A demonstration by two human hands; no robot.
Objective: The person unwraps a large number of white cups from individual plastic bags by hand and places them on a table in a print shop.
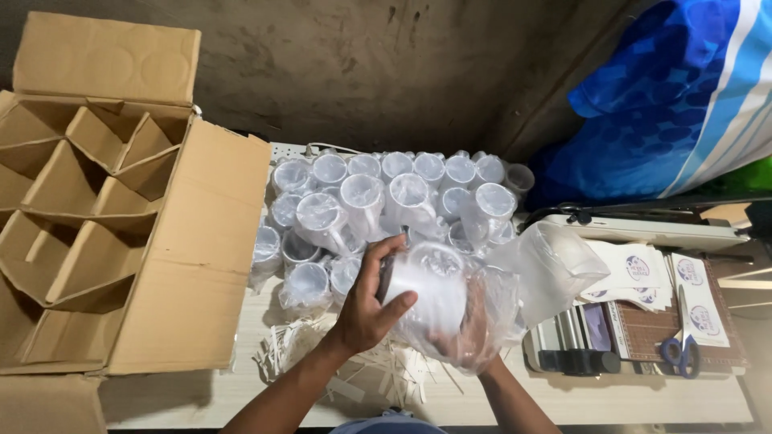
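Note:
My left hand grips a white mug from its left side, fingers wrapped over the rim and body. My right hand is under and inside a clear plastic bag that hangs around the mug, and it shows only dimly through the film. The mug is tilted, with its mouth facing up and away. Behind it, a crowd of several white mugs in plastic bags stands on the light wooden table.
An open cardboard box with empty cardboard dividers lies at the left. Shredded paper strips lie near the table's front edge. At the right are a paper cutter, printed sheets and blue-handled scissors. A blue patterned bag is behind.

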